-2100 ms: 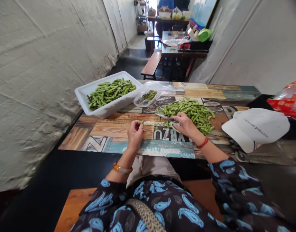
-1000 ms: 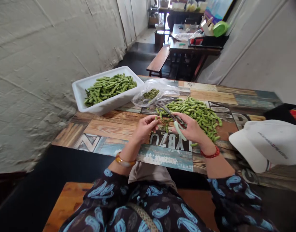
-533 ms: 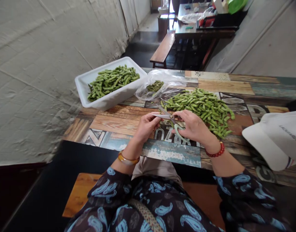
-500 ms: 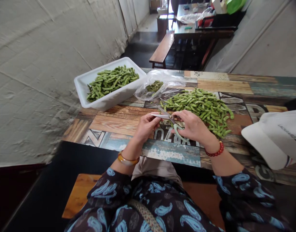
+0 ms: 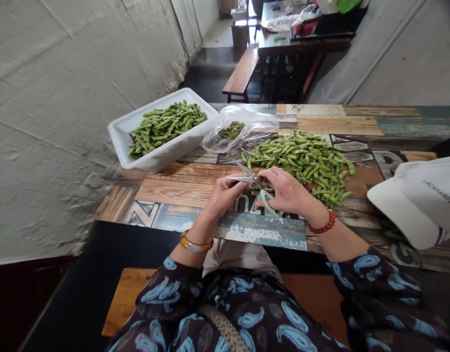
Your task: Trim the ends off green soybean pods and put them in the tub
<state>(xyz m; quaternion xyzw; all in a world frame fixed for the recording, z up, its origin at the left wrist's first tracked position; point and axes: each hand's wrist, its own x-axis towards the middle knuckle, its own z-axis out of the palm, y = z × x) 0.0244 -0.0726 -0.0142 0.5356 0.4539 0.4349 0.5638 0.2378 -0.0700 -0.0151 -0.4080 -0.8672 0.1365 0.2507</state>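
Observation:
My right hand (image 5: pixel 283 193) is closed round the pale green handles of a pair of scissors (image 5: pixel 266 201). The scissors' blades are spread apart and point left, toward my left hand (image 5: pixel 225 194). Its thumb and fingers are pinched together by the lower blade; whatever lies between them is hidden. Just beyond my hands, a heap of green soybean pods (image 5: pixel 305 159) is spread on the table. More green pods (image 5: pixel 166 124) fill part of a white plastic tub (image 5: pixel 162 156) at the back left. Between tub and heap lies a clear plastic bag (image 5: pixel 213 139) with small green-brown trimmings (image 5: pixel 231 130).
The patchwork-print wooden table (image 5: pixel 177 190) reaches across in front of me. A white cap (image 5: pixel 416 200) rests at its right side. A pale covered wall (image 5: pixel 45 122) runs along the left. Farther back stand a wooden bench (image 5: pixel 242 73) and a dark table (image 5: pixel 272 46).
The view has tilted and shifted slightly. Both hands keep nearly the same pose, with the scissors' blades still apart beside my left fingers.

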